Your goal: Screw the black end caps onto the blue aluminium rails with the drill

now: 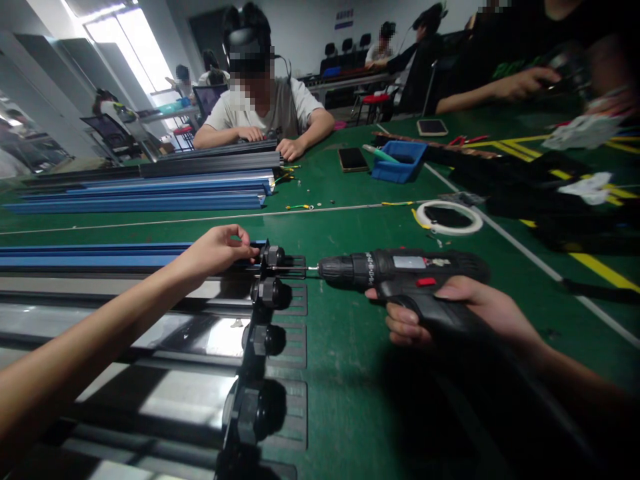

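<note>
Currently right hand [483, 300] clamped around drill [400, 267], its axis pointing left at end plate [247, 368]; left hand [225, 247] nearer, cannot tell if gripping.

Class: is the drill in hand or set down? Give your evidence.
In hand: the right hand wraps around the drill at its handle. Running or not: cannot tell.

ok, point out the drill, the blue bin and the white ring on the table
Drill [400, 273]: head view, side of the motor housing.
Blue bin [393, 172]: head view, outer face of its near wall.
White ring [453, 231]: head view, near edge of its band.
</note>
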Motion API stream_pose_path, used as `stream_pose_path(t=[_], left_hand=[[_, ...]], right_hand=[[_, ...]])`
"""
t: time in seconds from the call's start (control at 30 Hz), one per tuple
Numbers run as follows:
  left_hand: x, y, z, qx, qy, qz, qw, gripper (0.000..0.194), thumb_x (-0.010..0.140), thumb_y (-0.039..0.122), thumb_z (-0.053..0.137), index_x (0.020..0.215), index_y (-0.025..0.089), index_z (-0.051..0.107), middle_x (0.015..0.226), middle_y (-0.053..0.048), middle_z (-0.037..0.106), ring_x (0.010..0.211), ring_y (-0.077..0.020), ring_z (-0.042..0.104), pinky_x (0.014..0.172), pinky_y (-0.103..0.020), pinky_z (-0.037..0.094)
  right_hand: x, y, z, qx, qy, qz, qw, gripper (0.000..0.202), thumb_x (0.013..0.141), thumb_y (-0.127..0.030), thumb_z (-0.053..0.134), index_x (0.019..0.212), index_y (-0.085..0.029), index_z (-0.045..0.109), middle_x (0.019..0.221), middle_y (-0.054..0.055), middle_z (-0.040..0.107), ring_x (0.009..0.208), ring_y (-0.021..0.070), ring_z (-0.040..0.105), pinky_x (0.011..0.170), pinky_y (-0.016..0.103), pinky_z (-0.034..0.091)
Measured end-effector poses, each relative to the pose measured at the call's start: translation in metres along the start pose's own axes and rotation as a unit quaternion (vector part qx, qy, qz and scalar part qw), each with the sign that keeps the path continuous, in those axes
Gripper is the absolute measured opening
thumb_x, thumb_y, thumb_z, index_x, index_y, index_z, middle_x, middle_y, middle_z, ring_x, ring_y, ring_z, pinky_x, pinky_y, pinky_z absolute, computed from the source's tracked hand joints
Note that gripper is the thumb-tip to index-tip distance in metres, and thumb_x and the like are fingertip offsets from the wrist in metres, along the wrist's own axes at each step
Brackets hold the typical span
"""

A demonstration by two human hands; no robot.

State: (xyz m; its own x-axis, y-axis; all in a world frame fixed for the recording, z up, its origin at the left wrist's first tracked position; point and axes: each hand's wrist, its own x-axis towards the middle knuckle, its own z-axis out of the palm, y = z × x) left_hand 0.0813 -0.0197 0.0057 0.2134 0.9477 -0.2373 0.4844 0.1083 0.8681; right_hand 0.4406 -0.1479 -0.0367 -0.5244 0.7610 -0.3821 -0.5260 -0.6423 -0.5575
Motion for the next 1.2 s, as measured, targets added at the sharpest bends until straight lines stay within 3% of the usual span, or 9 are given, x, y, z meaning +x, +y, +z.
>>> stream_pose_path(t=[0.23,0.7,1.0,1.2], left_hand=[[-0.0013,0.0007,0.0011,0.015,0.009,0.007,1.0,0.038,0.066,0.034,0.083,0.083,0.018,0.053,0.073,-0.003,0.07,0.068,-0.0165,0.064,0.062,-0.024,0.035],[-0.0009,-0.0001,0.0007,-0.002,0.003,0.005,1.0,0.043,0.062,0.037,0.086,0.083,0.019,0.053,0.072,-0.003,0.07,0.072,-0.0186,0.066,0.065,-0.025,0.038],[-0.0028,0.0033,0.0025,0.001,0.007,-0.002,1.0,0.04,0.063,0.035,0.084,0.082,0.019,0.053,0.071,-0.003,0.069,0.069,-0.0169,0.063,0.063,-0.025,0.037],[-0.0029,0.0033,0.0028,-0.007,0.008,0.0,1.0,0.039,0.063,0.033,0.083,0.082,0.019,0.053,0.074,-0.004,0.071,0.074,-0.0185,0.067,0.067,-0.026,0.04]], right_hand=[[0.001,0.0001,0.0013,0.006,0.014,-0.002,1.0,0.049,0.073,-0.027,0.057,0.12,-0.016,0.064,0.081,0.011,0.061,0.073,0.0243,0.06,0.051,0.032,0.056],[0.001,-0.0002,-0.0015,0.006,0.018,0.01,1.0,0.052,0.072,-0.028,0.06,0.121,-0.012,0.064,0.084,0.012,0.06,0.079,0.0276,0.063,0.053,0.035,0.058],[0.0026,0.0017,0.0009,-0.002,0.01,-0.011,1.0,0.045,0.074,-0.027,0.056,0.118,-0.015,0.063,0.082,0.011,0.061,0.073,0.0241,0.06,0.052,0.032,0.055],[0.0029,0.001,-0.0009,-0.015,-0.003,-0.008,1.0,0.046,0.073,-0.029,0.061,0.115,-0.01,0.064,0.082,0.012,0.059,0.073,0.0238,0.06,0.059,0.034,0.058]])
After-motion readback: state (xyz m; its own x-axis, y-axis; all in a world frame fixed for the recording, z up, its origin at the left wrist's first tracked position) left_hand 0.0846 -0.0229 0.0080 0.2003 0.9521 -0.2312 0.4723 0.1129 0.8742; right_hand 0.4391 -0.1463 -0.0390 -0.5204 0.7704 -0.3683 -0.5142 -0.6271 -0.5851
